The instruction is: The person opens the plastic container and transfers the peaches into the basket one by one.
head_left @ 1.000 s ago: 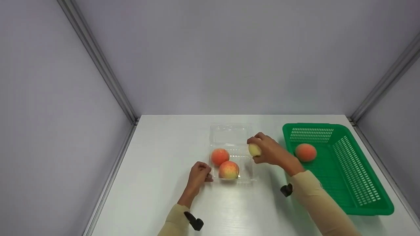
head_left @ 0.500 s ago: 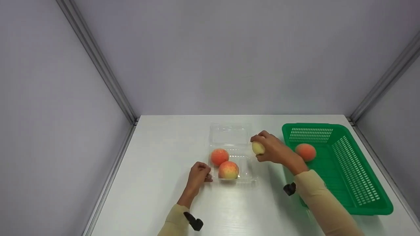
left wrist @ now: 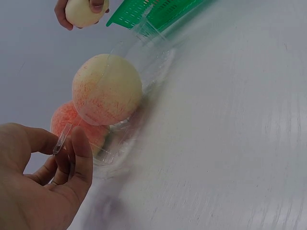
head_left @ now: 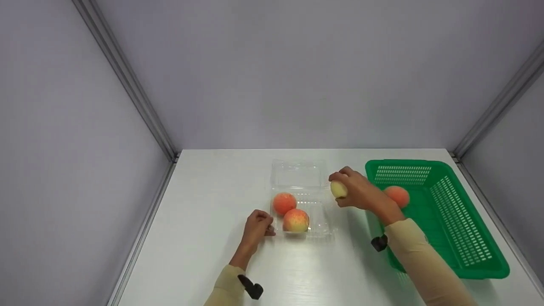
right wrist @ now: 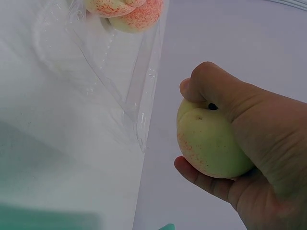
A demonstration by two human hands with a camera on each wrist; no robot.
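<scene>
A clear plastic clamshell box (head_left: 317,214) lies on the table with its lid (head_left: 299,175) folded back, away from me. Two peaches sit in its left part: a redder peach (head_left: 284,203) behind and a red-and-yellow peach (head_left: 296,221) in front. At the box's left edge, my left hand (head_left: 256,227) pinches a small clear plastic edge (left wrist: 62,139) between thumb and fingers. My right hand (head_left: 359,191) grips a pale yellow-green peach (right wrist: 211,143) above the right side of the box, thumb and fingers on opposite sides of it.
To the right stands a green plastic basket (head_left: 471,238) with slotted walls. Inside it, near its left wall, lies another peach (head_left: 398,196), partly covered by my right wrist. Grey panels (head_left: 297,85) enclose the white table (head_left: 204,204) at the back and sides.
My right hand has moved right and slightly away from me with the pale peach, toward the basket side. The box's right side shifts slightly. My left hand has stayed in place.
</scene>
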